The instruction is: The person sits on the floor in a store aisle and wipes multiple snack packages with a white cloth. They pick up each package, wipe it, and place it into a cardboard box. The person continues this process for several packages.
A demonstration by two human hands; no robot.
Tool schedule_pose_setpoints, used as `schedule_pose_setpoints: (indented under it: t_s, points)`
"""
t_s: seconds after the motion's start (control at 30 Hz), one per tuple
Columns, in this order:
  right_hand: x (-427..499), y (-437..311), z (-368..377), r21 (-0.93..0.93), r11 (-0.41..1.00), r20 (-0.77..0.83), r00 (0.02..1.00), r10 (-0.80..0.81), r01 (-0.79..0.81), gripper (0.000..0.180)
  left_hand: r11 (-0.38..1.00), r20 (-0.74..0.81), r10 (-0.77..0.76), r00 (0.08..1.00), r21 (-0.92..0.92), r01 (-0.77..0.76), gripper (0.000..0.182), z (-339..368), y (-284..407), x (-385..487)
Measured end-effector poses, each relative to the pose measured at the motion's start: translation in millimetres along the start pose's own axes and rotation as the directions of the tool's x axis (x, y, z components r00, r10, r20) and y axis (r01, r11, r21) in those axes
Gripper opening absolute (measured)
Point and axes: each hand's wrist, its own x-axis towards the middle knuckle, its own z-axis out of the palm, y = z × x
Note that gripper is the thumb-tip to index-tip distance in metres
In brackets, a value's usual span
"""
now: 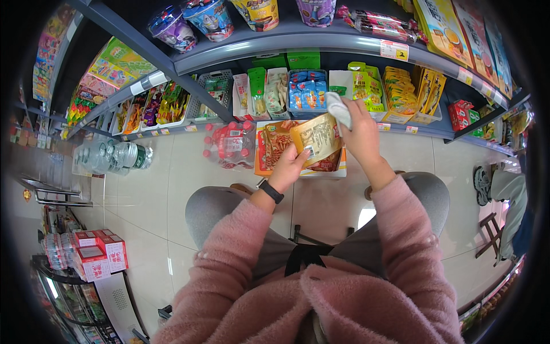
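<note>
My left hand (288,168), with a black watch on its wrist, holds a gold snack pouch (317,139) by its lower left part. At the pouch's upper right is my right hand (362,129), gripping a folded white cloth (338,110). Beneath the pouch, an open carton (259,165) on the floor holds red-brown snack packets (275,144), partly hidden by the pouch and my left hand. Left of the carton lies a shrink-wrapped pack of red-capped bottles (230,144).
Ahead, a low shelf bears boxes of small packets, among them blue packets (307,91) and yellow packets (399,90). A shelf edge (279,47) runs above them. Clear bottles (124,155) lie at left. A person's shoe (482,185) and a wooden stool (490,234) are at right.
</note>
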Motion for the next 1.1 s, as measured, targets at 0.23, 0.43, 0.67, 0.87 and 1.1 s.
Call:
schedule_pose_setpoints:
  t_s: [0.23,0.43,0.67,0.87,1.1]
  points:
    - [-24,-20,12,0.082,0.981,0.226,0.955,-0.191,0.177,0.061,0.984,-0.056,-0.047,0.997,0.168,0.056,0.038,-7,-12,7]
    - [-23,-25,17,0.084,0.967,0.251,0.934,-0.254,0.240,0.064,1.000,0.019,-0.005,1.000,0.011,0.005,0.045,-5,-11,2]
    - [-23,-22,11,0.058,0.975,0.208,0.953,-0.223,0.215,0.061,0.982,0.080,-0.078,0.994,0.179,0.063,0.044,-3,-13,3]
    - [-27,-30,16,0.118,0.952,0.283,0.909,-0.306,0.284,0.063,0.972,-0.018,-0.037,0.999,-0.232,0.032,0.042,-3,-3,-1]
    - [-27,-28,14,0.121,0.936,0.320,0.880,-0.351,0.329,0.057,0.952,-0.077,0.009,0.997,-0.305,-0.033,0.037,-5,5,-1]
